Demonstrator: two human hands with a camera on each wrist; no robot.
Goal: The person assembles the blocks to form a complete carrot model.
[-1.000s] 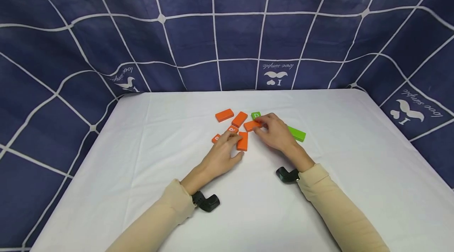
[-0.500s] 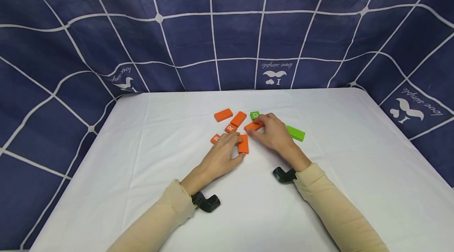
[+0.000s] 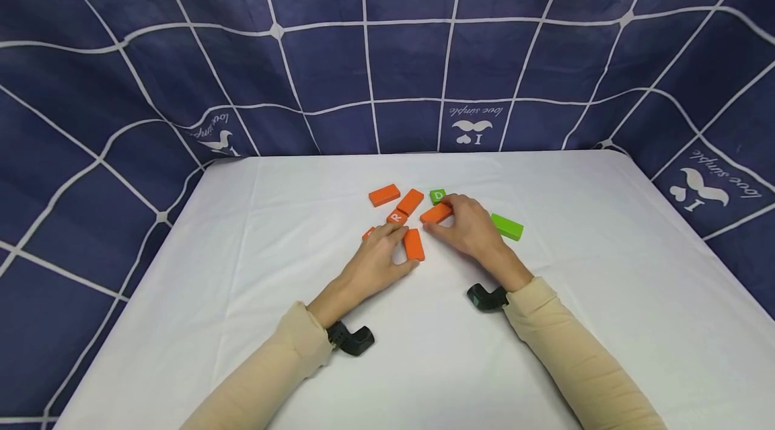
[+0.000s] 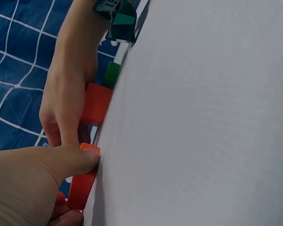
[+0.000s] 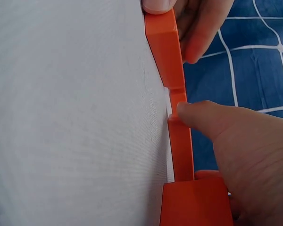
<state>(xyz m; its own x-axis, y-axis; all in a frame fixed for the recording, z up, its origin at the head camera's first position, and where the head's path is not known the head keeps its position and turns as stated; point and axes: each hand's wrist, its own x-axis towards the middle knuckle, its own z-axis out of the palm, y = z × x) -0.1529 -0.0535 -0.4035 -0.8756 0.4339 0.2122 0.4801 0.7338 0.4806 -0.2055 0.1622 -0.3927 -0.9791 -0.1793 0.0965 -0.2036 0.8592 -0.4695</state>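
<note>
My left hand (image 3: 377,260) pinches an orange block (image 3: 414,245) end to end, thumb at its near end and fingertips at its far end. In the left wrist view that thumb presses on the block's (image 4: 83,186) end. My right hand (image 3: 465,228) pinches another orange block (image 3: 436,213), thumb at its left end and fingers at its right end. Both blocks lie flat, slightly apart. Between and beyond them is a small orange block marked R (image 3: 397,216). A second small orange block (image 3: 367,233) is mostly hidden behind my left hand.
Farther back lie two orange blocks, one tilted (image 3: 410,200) and one at left (image 3: 384,195). A green block marked D (image 3: 438,196) sits just past my right fingers. A long green block (image 3: 507,227) lies right of that hand. White cloth (image 3: 272,215) covers the table.
The orange block under my right hand has turned, its right end swinging away from me. My left hand's block has slid slightly toward me and tilted a little.
</note>
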